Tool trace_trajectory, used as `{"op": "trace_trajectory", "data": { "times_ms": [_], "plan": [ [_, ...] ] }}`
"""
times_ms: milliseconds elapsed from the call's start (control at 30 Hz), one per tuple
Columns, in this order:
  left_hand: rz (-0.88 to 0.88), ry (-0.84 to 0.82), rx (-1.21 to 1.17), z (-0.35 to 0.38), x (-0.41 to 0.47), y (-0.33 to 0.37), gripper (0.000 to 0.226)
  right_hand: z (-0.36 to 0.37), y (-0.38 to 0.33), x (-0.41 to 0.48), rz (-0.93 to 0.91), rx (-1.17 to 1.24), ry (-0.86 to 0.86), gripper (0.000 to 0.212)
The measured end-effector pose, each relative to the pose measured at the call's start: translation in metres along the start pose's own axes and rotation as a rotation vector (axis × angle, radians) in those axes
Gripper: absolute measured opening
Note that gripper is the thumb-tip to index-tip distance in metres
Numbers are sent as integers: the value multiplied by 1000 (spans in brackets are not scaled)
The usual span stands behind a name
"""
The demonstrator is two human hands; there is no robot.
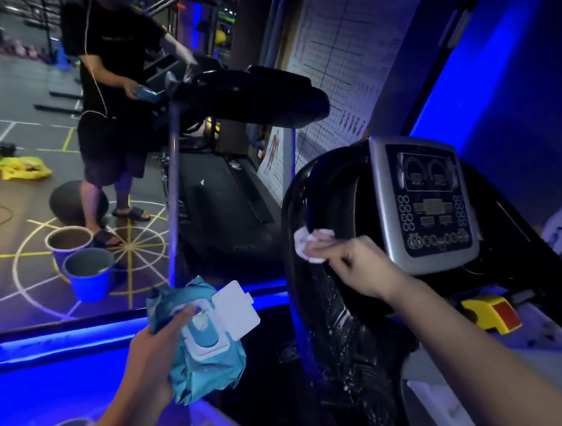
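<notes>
My right hand [356, 262] presses a white wet wipe [309, 243] against the black handrail [311, 199] of a treadmill, just left of its grey console panel [422, 206]. The rail below the wipe shows wet streaks [347, 320]. My left hand [156, 348] grips a teal pack of wipes [206, 360] with its white flip lid [237, 311] standing open, low in the centre of the view.
A second treadmill [247, 95] stands to the left, where another person [114, 92] in black works at its console. Two blue buckets [87, 273] and a dark ball [65, 203] sit on the marked floor. A yellow and red stop button [489, 313] lies under the console.
</notes>
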State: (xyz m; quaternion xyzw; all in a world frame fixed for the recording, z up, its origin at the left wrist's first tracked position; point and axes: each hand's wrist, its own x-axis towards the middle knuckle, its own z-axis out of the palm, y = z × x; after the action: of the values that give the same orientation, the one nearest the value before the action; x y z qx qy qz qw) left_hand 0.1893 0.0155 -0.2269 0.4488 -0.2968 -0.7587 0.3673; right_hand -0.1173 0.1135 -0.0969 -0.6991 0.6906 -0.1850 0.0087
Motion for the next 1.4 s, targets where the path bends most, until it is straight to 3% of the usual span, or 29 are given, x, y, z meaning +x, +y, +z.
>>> {"op": "trace_trajectory", "data": {
  "times_ms": [233, 400, 467, 600, 733, 867, 1067, 1133, 1200, 1300, 1400],
  "plan": [
    [-22, -65, -2, 7, -7, 4, 24, -21, -29, 1, -60, -57, -200, 36],
    [-33, -64, 9, -1, -9, 5, 28, -36, -30, 60, 170, 97, 347, 42],
    [-32, -59, 5, -5, -8, 7, 30, -32, -33, 73, 258, 98, 401, 41],
    [-34, -53, -12, -9, -4, 10, 27, -6, -37, 68, 220, -198, -44, 36],
    [-44, -63, -31, -9, 1, 6, 32, -2, -32, 55, 156, -326, -231, 46],
    [-41, -79, -9, -5, 3, 1, 32, 1, -40, 29, 81, -195, -401, 52],
    [-54, -86, 29, -8, 3, -4, 27, 12, -75, 8, 100, -160, -697, 38],
    [-51, -94, 31, -10, 1, -6, 28, -4, -80, 13, 104, -183, -563, 36],
    [-55, -95, 31, -11, 0, -8, 23, -23, -72, 24, 142, -143, -277, 37],
    [-75, -90, 37, -12, -1, -10, 25, -34, -35, 32, 353, 97, 136, 41],
    [-85, -98, 59, -10, -2, -14, 28, -12, -10, 21, 452, 258, 196, 37]
  ]
}}
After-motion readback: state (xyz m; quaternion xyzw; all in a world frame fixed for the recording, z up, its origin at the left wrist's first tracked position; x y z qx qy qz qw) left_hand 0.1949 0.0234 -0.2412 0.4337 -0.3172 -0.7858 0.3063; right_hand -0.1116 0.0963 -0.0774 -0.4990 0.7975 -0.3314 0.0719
